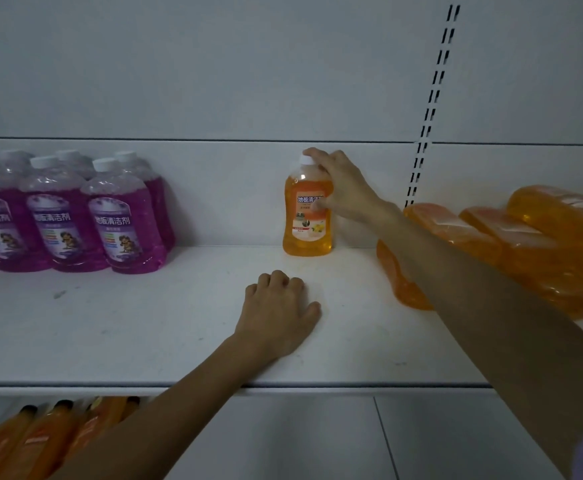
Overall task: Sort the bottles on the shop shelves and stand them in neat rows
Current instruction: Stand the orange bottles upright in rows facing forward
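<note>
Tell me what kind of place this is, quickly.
Likely a shop's cleaning-products aisle: a white display shelf with a slotted upright, rows of identical labelled purple bottles, and orange bottles lying stacked at right.

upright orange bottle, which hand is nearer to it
Right. The right hand grips the upright orange bottle at its cap and side. The left hand rests on the shelf in front of the bottle, not touching it.
</note>
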Motion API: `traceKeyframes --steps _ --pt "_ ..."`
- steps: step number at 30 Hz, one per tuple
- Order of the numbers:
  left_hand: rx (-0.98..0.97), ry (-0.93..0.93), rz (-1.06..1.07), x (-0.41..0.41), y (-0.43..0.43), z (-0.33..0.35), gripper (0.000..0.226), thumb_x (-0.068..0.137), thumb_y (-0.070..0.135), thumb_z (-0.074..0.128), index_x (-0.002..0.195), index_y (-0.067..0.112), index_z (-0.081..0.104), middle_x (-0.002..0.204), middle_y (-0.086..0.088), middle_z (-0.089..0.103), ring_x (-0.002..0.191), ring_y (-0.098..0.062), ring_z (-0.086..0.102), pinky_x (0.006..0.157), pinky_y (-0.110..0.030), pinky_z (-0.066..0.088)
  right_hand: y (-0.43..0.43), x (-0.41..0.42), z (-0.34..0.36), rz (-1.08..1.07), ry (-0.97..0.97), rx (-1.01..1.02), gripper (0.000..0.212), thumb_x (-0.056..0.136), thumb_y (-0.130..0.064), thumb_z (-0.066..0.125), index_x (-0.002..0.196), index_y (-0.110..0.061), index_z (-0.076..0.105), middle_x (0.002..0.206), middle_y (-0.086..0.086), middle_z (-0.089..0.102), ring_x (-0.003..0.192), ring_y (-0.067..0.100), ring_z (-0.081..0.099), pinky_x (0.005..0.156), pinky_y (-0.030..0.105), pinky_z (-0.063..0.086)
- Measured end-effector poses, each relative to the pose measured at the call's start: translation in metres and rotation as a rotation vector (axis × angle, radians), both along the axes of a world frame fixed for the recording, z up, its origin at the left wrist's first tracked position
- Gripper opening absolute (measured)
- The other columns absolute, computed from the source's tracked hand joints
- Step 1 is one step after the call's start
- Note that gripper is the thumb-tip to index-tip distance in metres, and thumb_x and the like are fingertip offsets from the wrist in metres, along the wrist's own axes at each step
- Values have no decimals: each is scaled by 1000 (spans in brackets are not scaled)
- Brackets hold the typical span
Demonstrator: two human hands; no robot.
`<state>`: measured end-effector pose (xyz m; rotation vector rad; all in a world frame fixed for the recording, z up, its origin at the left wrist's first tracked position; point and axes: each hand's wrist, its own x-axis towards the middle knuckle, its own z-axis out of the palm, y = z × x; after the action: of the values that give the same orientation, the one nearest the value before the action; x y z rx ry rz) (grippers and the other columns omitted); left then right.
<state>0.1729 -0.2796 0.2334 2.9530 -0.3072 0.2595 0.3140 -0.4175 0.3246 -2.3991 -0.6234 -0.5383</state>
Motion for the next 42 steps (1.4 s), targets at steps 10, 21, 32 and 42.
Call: traceKeyframes --steps 10,21,32,42 --pt "-110 56 -30 -1 -12 13 49 94 48 37 132 17 44 138 -4 43 124 -21 40 103 -36 33 -23 -30 -3 -185 22 -102 92 82 -28 71 151 -24 10 145 12 29 134 28 28 101 40 35" --pt "-548 76 -268 12 -133 57 75 75 76 33 118 18 55 118 -5 62 104 -21 57 90 -43 48 -151 -57 7 -484 361 -239 76 82 -66 50 139 -19 37 139 12 47 121 32 48 98 46 43" --pt "-688 49 -195 24 -163 30 76 79 75 31 129 21 49 130 -6 55 114 -26 53 98 -47 44 -152 -50 0 -409 352 -291 66 78 -67 48 125 -20 49 130 11 52 118 34 45 101 49 28" --pt "-980 178 -249 8 -165 47 42 99 35 35 133 11 43 133 -8 52 109 -17 53 80 -21 41 -146 -63 1 -285 88 28 86 74 -50 71 140 -18 27 134 11 45 118 30 47 81 31 41"
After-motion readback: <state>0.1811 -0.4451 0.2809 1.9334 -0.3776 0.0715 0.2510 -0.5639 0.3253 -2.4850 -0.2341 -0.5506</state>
